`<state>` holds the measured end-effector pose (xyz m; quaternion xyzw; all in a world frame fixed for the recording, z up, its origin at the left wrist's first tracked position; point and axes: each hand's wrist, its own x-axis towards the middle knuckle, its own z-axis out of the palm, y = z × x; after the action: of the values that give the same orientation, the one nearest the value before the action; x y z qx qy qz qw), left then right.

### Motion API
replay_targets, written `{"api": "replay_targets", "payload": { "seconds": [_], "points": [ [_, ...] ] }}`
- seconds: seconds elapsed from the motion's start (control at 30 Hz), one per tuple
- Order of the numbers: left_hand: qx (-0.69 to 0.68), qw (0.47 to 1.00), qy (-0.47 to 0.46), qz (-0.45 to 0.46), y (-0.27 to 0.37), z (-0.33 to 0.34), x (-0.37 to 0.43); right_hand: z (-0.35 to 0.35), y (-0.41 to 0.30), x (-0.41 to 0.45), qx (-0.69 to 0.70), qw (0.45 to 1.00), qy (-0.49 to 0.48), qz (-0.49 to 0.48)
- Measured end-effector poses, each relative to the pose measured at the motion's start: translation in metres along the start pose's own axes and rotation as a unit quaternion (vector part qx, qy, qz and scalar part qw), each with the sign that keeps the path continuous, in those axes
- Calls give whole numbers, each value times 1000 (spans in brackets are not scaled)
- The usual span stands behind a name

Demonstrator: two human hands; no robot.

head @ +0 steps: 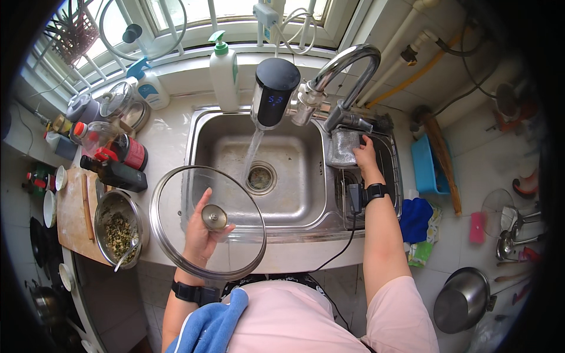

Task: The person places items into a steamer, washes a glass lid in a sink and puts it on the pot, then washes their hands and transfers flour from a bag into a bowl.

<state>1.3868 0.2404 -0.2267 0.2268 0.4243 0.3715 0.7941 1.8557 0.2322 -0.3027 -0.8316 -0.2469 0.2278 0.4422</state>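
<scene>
My left hand holds a round glass pot lid with a metal rim over the front left edge of the steel sink. The fingers show through the glass, spread around the lid's metal knob fitting. At the right side of the sink, my right hand has its fingers on the edge of a silvery mesh scouring cloth. That cloth lies over the small side basin, below the chrome faucet. Water runs from a black-fronted water heater tap towards the drain.
Left of the sink stand a steel bowl of chopped filling with a spoon, a dark bottle and a wooden board with a rolling pin. A pump bottle stands behind the sink. A cable hangs from my right wrist.
</scene>
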Motion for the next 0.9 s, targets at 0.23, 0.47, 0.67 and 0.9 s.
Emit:
{"api": "replay_targets", "payload": {
  "seconds": [0.23, 0.47, 0.67, 0.9],
  "points": [
    [23, 1000, -6, 10, -1, 5, -4, 15, 5, -14, 85, 991, -101, 16],
    [-8, 999, -46, 7, -7, 13, 21, 1, -7, -23, -107, 986, -70, -103],
    [-55, 996, -69, -15, -11, 23, 52, 40, -55, -116, -48, 967, -143, -204],
    [-96, 991, -63, -63, -11, 39, 76, 101, -32, -173, 465, 695, -444, 322]
  ]
}}
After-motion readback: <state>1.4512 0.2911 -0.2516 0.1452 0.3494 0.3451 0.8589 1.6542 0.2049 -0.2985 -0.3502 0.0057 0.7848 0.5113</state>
